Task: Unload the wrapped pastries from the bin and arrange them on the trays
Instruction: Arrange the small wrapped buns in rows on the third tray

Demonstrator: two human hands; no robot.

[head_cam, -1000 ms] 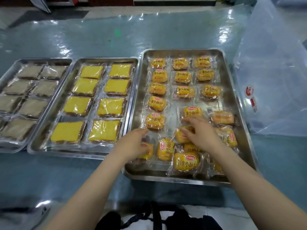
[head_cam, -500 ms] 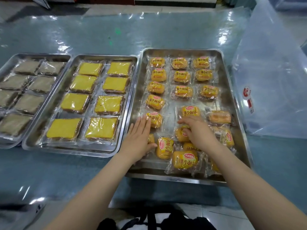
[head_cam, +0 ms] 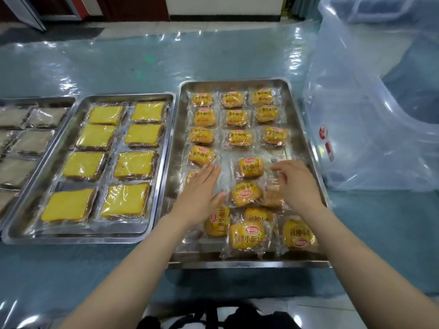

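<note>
The right steel tray [head_cam: 177, 148] holds small wrapped yellow buns [head_cam: 234, 118], in neat rows of three at its far end. Several more buns [head_cam: 247, 236] lie loose and overlapping at its near end. My left hand [head_cam: 202, 193] lies flat with its fingers stretched out, over a bun [head_cam: 192, 175] in the left column that is mostly hidden. My right hand [head_cam: 298, 184] is curled at the tray's right side, with thumb and fingers pinched on the clear wrapper of a bun [head_cam: 273, 198] beneath it. Between my hands lies one bun [head_cam: 251, 166].
A clear plastic bin [head_cam: 370, 115] stands right of the tray, almost touching its rim. The middle tray [head_cam: 128, 95] holds yellow wrapped cake slices in two columns. A third tray [head_cam: 35, 99] at the far left holds brownish wrapped slices. Plastic sheeting covers the table.
My left hand slid forward from the near buns up the left column and flattened. My right hand moved right and forward, from the loose pile to the bun at the tray's right side.
</note>
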